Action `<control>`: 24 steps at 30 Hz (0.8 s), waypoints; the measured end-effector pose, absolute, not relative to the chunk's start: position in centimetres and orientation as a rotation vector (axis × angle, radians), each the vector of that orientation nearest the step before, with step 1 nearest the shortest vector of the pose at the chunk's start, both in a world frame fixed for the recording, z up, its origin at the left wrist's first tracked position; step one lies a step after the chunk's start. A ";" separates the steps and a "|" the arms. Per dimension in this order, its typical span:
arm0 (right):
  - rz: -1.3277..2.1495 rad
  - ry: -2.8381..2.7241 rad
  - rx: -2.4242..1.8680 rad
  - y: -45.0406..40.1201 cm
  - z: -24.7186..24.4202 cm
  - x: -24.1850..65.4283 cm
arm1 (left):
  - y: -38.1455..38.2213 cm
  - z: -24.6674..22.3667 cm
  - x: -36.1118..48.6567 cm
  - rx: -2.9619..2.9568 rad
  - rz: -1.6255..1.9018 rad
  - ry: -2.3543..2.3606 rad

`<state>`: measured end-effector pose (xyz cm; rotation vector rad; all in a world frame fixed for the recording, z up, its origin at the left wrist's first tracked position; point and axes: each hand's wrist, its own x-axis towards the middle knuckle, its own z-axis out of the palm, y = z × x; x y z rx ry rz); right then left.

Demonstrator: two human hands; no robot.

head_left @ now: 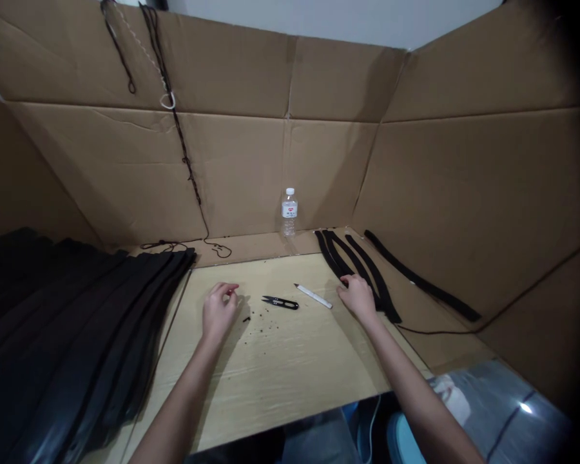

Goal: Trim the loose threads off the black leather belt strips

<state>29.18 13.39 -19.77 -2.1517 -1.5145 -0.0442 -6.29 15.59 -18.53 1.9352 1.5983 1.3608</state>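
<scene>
My left hand [219, 310] hovers over the left part of the board, fingers curled and a gap between thumb and index finger, nothing visible in it. Thread snips [281, 302], black, lie to its right. Beside them rests a white pencil-like marker [313, 296] with a dark tip. My right hand [357, 295] is at several black fabric strips [367, 264], its thumb and bent fingers at the edge of the leftmost ones. The palm side and part of the strips beneath that hand are hidden.
Black fabric pieces [67, 322] are layered along the left. A plastic bottle [289, 212] stands at the back against the cardboard wall [232, 174]. Dark cords [176, 129] hang there. Another black strip [425, 283] lies far right. Dark scraps [261, 330] dot the board [270, 386].
</scene>
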 end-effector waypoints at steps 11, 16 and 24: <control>-0.217 -1.421 -2.373 13.2 -19.0 31.5 | 15.9 -18.4 -6.4 1.927 1.331 1.572; -0.231 -1.466 -2.370 13.6 -18.9 30.7 | 16.0 -18.5 -6.5 1.924 1.343 1.560; -0.246 -1.538 -2.377 14.7 -18.9 29.8 | 16.0 -18.6 -6.6 1.885 1.348 1.572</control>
